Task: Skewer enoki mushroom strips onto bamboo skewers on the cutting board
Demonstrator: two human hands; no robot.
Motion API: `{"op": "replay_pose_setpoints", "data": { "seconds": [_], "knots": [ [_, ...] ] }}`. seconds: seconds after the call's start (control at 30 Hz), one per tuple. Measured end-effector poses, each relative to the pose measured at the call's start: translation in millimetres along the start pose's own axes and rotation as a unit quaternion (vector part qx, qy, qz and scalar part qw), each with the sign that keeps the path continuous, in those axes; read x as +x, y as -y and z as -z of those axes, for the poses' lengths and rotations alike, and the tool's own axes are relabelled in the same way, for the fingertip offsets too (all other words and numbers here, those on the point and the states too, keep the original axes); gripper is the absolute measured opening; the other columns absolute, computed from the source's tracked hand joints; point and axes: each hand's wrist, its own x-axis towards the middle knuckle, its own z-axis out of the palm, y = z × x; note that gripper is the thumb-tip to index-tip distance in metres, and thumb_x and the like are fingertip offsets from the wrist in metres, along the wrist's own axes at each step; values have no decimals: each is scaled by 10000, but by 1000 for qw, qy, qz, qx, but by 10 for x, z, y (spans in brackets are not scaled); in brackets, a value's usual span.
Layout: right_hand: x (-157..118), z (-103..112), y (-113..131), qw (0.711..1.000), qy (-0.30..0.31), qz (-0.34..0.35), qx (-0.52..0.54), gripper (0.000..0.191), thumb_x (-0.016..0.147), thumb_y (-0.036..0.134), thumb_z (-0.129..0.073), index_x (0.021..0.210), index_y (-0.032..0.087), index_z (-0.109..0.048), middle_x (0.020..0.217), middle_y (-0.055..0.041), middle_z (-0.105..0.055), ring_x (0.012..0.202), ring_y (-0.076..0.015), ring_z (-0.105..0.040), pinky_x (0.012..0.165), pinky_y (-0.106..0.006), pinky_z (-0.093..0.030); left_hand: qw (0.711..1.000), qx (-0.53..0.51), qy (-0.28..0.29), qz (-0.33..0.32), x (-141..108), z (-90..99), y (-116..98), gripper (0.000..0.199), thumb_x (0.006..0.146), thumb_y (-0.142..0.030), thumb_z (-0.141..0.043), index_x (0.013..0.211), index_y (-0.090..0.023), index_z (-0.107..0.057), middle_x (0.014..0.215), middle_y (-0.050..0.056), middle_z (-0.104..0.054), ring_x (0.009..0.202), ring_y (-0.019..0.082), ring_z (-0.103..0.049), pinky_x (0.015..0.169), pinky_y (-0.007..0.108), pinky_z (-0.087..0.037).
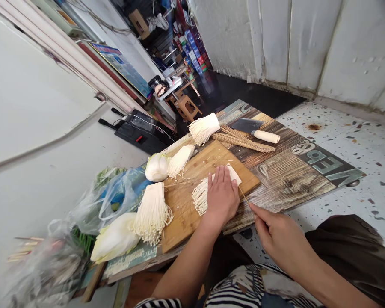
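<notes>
Two bare hands are what I see closest to me, in front of a striped shirt [234,291] at the bottom of the frame. My view shows the right hand [280,235], right of the bottom middle, with its thumb and first finger closed on a thin stick [244,196]. The left hand [223,192] is open and flat, with its fingers laid over the flat mushroom bunch [199,197] near the middle of the frame. The stick's far end meets that bunch's right side. The bunch lies on a brown cutting board [182,218], on top of a wood-patterned table [285,184].

At the lower left, I see clear plastic bags [93,214] and a pale cabbage [115,237]. A spread-out mushroom bunch [152,211] touches it. Farther up, I can see a round white vegetable [157,167] beside a small mushroom bunch [180,160].

Near the table's far end are a fat mushroom bunch [204,128], a pile of sticks [244,141] and a big knife [266,136]. Way back, at the top middle, I see a brown stool [186,108] and stacked boxes [194,51].
</notes>
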Motion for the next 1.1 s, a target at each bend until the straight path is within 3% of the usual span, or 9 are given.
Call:
{"op": "replay_pose_setpoints", "data": {
  "seconds": [0.37,0.73,1.1],
  "knots": [
    [-58,92,-122,996,-22,81,-39,403,909,165,-361,1093,37,-696,578,-52,-680,401,-139,-564,414,-248,-423,1000,-2,-3,-4,-7,-23,9,557,1010,-327,-204,1480,-44,-302,1557,117,-287,1460,217,-224,1211,429,-143],
    [-62,308,-107,989,18,118,-92,385,900,154,-356,1095,63,-675,540,-8,-658,403,-135,-586,396,-252,-438,1000,-22,-5,-7,-9,-32,26,565,1010,-341,-183,1482,-51,-296,1564,116,-267,1466,214,-199,1215,433,-122],
    [75,262,-3,989,5,102,-106,371,878,137,-364,998,81,-711,533,-26,-665,396,-137,-590,386,-237,-421,999,-38,-8,-4,-7,-20,16,562,1011,-331,-186,1483,-46,-297,1558,115,-284,1464,219,-208,1216,443,-125]
  ]
}}
